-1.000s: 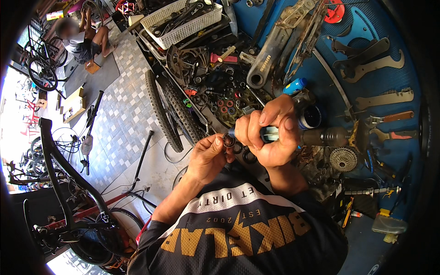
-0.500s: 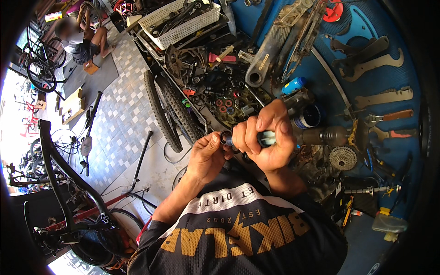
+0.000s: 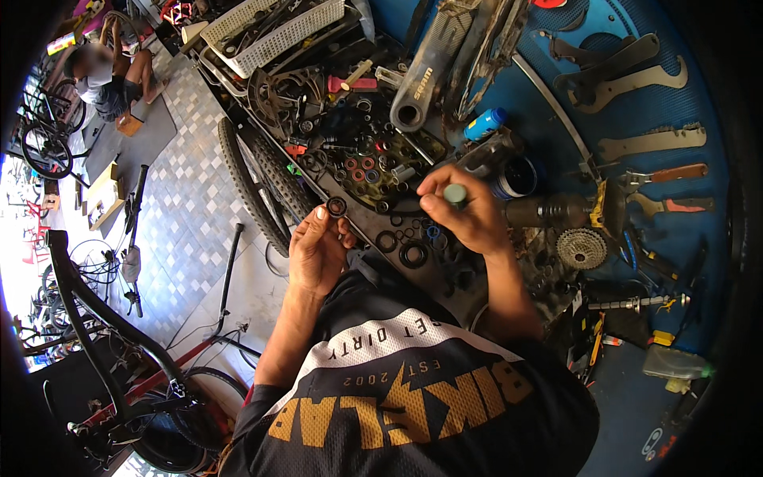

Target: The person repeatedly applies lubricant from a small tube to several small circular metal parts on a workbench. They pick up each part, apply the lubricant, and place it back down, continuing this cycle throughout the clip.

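My left hand (image 3: 316,253) is closed, pinching a small round black bearing (image 3: 336,207) between thumb and fingertips and holding it up over the near edge of the bench. Apart from it, to the right, my right hand (image 3: 473,216) is curled around an object with a pale green round end (image 3: 455,195); the rest of this object is hidden in the fingers. Below and between the hands lie several black rings (image 3: 412,254) of different sizes. Farther off, small reddish rings (image 3: 358,175) rest among greasy parts.
A crank arm (image 3: 421,87) and a blue bottle (image 3: 485,124) lie beyond my right hand. Flat wrenches (image 3: 628,83) and a sprocket cassette (image 3: 581,249) are at the right. Two tyres (image 3: 254,183) stand by the bench's left. A person (image 3: 111,83) sits on the floor far left.
My hands have moved apart. The right hand has drawn away from the bearing with the green-ended object, and the bearing now shows in my left fingers. The view has shifted a little.
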`<state>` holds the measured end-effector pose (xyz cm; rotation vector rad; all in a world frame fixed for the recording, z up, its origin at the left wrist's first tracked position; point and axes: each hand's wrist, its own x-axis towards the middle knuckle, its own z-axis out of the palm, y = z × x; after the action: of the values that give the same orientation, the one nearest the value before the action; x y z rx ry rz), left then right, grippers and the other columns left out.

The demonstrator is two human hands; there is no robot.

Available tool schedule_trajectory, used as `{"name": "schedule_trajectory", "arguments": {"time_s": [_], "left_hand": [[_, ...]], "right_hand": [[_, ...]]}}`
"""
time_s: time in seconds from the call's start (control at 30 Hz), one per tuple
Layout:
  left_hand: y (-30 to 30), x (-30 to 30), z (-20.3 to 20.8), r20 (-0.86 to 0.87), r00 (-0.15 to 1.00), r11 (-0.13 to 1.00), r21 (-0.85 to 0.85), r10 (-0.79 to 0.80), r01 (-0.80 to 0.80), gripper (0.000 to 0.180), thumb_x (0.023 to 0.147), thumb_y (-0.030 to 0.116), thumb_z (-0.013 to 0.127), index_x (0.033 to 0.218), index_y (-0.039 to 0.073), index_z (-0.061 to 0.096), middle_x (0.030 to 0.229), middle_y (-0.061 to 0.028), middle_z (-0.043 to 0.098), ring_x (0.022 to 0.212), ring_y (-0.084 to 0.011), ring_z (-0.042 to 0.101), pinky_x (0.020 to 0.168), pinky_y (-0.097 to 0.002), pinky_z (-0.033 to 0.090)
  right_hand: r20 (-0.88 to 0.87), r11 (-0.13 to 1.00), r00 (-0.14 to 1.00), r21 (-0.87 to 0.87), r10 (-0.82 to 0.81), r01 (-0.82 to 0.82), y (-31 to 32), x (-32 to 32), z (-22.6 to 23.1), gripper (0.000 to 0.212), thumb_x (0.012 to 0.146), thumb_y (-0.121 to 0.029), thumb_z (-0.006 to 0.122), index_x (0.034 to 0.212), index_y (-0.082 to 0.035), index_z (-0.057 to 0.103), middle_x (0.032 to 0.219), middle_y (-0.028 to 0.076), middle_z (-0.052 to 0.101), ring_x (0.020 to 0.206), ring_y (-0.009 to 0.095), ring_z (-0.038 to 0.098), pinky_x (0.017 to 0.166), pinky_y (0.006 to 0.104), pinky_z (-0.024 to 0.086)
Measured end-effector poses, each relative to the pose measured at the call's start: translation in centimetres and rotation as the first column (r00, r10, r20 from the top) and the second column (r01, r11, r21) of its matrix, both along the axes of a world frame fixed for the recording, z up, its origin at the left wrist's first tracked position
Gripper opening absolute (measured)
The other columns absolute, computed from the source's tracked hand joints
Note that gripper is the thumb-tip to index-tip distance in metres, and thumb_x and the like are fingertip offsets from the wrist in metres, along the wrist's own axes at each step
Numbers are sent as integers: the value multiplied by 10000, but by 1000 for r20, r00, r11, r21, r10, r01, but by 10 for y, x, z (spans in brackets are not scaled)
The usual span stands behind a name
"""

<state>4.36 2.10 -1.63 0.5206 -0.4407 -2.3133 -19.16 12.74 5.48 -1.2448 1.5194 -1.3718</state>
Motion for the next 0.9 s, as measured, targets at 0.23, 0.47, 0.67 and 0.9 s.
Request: {"name": "schedule_trajectory", "arguments": {"time_s": [0.23, 0.47, 0.67, 0.9], "left_hand": [[-3, 3, -25, 125, 992, 997, -72, 2, 7, 169, 996, 165, 685, 1101, 33, 669, 1003, -27, 675, 843, -135, 602, 714, -316, 491], [-3, 2, -35, 215, 976, 992, -126, 36, -9, 142, 979, 99, 704, 1095, 27, 668, 955, -44, 684, 769, -130, 631, 691, -293, 528], [-5, 4, -42, 218, 975, 988, -138, -41, 73, 160, 987, 94, 692, 1122, 10, 670, 920, -39, 682, 758, -129, 632, 684, -288, 530], [0, 2, -27, 210, 975, 979, -175, -71, 109, 159, 990, 61, 676, 1136, -2, 682, 965, -48, 711, 779, -120, 649, 702, -266, 528]], "right_hand": [[-708, 745, 685, 548, 171, 381, 42, -13, -90, 236, 884, -296, 743, 1016, -112, 681, 1032, 88, 654, 949, 360, 672, 785, 485, 538], [-717, 706, 685, 550, 126, 446, 53, -11, -115, 242, 896, -278, 741, 1033, -91, 670, 1026, 132, 651, 965, 366, 678, 824, 494, 541], [-491, 852, 864, 402, -109, 336, 33, -14, -72, 149, 896, -217, 739, 949, -79, 714, 917, 136, 700, 786, 332, 698, 720, 427, 531], [142, 974, 990, 225, -22, -11, -19, 35, -25, 183, 929, -198, 763, 960, -22, 725, 770, -39, 657, 717, 33, 556, 647, 243, 464]]}}
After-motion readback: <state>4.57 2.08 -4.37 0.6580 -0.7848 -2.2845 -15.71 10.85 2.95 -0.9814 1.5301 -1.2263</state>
